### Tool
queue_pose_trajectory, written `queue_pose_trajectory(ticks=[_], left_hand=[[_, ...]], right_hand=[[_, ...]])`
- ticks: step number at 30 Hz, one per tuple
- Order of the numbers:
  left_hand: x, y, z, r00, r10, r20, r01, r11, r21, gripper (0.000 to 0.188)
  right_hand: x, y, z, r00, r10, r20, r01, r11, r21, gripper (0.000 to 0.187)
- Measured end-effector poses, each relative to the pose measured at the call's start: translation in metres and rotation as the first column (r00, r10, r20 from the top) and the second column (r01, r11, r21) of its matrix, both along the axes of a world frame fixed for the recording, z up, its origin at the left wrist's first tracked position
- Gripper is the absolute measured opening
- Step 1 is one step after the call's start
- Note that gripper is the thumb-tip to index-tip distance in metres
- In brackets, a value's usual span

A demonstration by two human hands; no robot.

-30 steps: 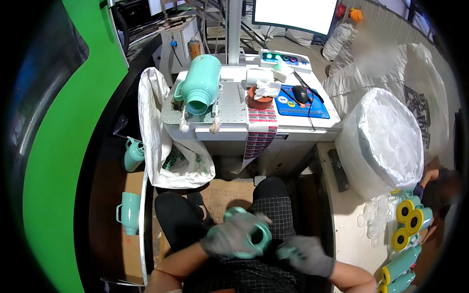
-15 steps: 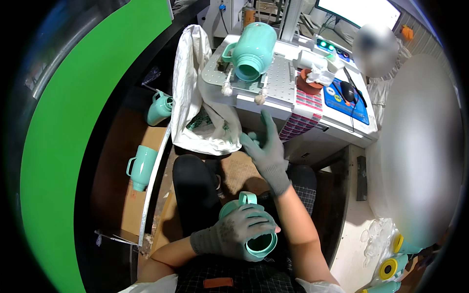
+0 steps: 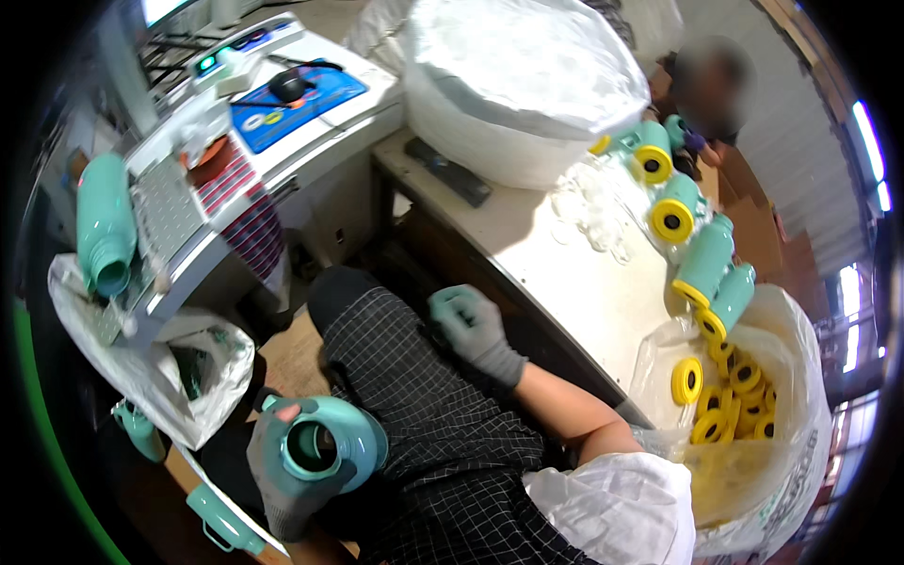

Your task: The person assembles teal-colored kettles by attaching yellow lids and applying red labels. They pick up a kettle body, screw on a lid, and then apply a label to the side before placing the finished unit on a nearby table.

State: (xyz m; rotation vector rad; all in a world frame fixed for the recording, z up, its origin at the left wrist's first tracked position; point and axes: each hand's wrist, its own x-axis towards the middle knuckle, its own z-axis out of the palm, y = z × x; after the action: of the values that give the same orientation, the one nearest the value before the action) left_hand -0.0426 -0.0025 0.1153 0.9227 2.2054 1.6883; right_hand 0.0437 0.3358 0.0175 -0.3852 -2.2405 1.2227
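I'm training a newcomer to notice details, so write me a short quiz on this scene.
1. Which hand holds the teal cylindrical flask with an open round mouth?
2. True or false: the black computer mouse rests on the blue rectangular mat.
3. Loose round yellow rings lie: a) on the mat; b) in the translucent plastic bag; c) inside the flask.

Key: 1. The grey-gloved left hand. 2. True. 3. b.
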Motion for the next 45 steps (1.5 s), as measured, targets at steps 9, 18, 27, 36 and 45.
queue_pose_trajectory(ticks=[9, 18, 27, 36, 45], left_hand=[[-0.004, 0.062, 0.002, 0.972, -0.151, -0.182, 0.101, 0.961, -0.256, 0.070], [0.014, 0.072, 0.005, 0.849, 0.073, -0.523, -0.186, 0.968, -0.168, 0.093], [0.027, 0.049, -0.011, 0.788, -0.109, -0.606, -0.084, 0.956, -0.283, 0.033], [0.021, 0.017, -0.008, 0.817, -0.062, -0.573, -0.116, 0.956, -0.268, 0.034], [0.017, 0.013, -0.006, 0.813, -0.068, -0.578, -0.089, 0.967, -0.238, 0.036]], right_hand=[[0.071, 0.210, -0.037, 0.726, -0.684, 0.074, 0.574, 0.661, 0.483, 0.028], [0.016, 0.091, 0.009, 0.986, -0.154, -0.057, 0.095, 0.815, -0.572, 0.015], [-0.015, -0.068, 0.075, 0.821, 0.558, -0.119, -0.504, 0.611, -0.610, 0.052], [-0.017, -0.084, 0.124, 0.663, 0.741, 0.100, -0.611, 0.460, 0.644, 0.041], [-0.016, -0.093, 0.126, 0.574, 0.750, 0.329, -0.782, 0.383, 0.492, 0.045]])
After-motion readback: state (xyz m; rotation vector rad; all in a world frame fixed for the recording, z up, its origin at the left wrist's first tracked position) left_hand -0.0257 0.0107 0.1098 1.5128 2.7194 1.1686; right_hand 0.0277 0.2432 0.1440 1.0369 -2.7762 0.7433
